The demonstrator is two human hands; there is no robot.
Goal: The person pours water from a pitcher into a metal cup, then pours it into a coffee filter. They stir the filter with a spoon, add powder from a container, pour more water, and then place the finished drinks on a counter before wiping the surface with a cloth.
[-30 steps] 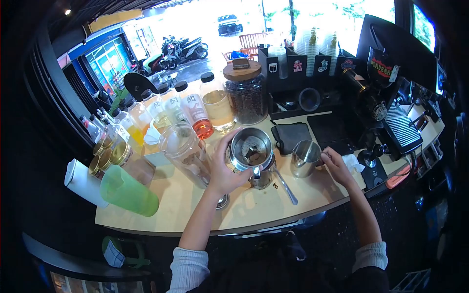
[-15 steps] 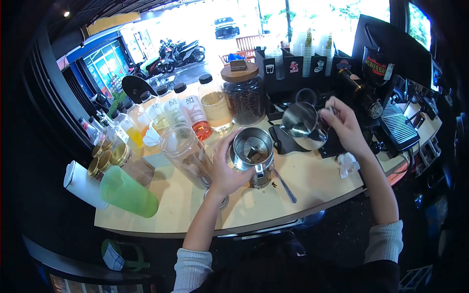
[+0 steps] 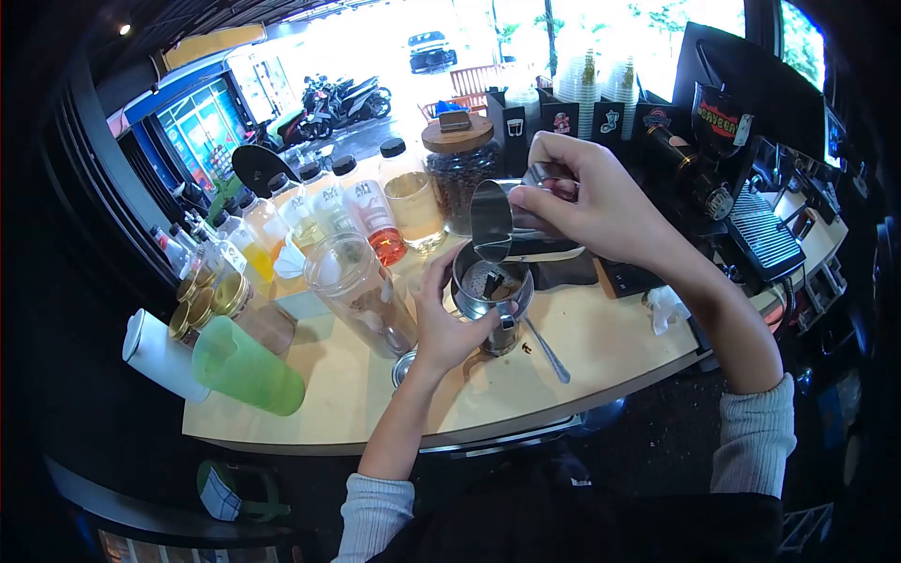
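Note:
My right hand [image 3: 587, 197] grips the handle of a steel pitcher [image 3: 493, 220], which is tipped on its side with its mouth facing left. Just beneath it stands a round metal dripper [image 3: 516, 305] with dark wet contents inside, on top of a small vessel. My left hand [image 3: 449, 324] is wrapped around the dripper's left side, its thumb near the handle. A spoon [image 3: 547, 350] lies right of the vessel. A tall clear container [image 3: 361, 291] stands left of my left hand.
A jar of coffee beans [image 3: 462, 178] and several syrup bottles [image 3: 413, 202] line the back. At left stand a green pitcher [image 3: 249, 366] and a white one [image 3: 161, 355]. A crumpled tissue [image 3: 666, 310] lies at right, near a coffee machine [image 3: 751, 235].
My right hand has moved left and up with the steel pitcher, which is now tipped over the dripper. My left hand and the dripper have shifted slightly.

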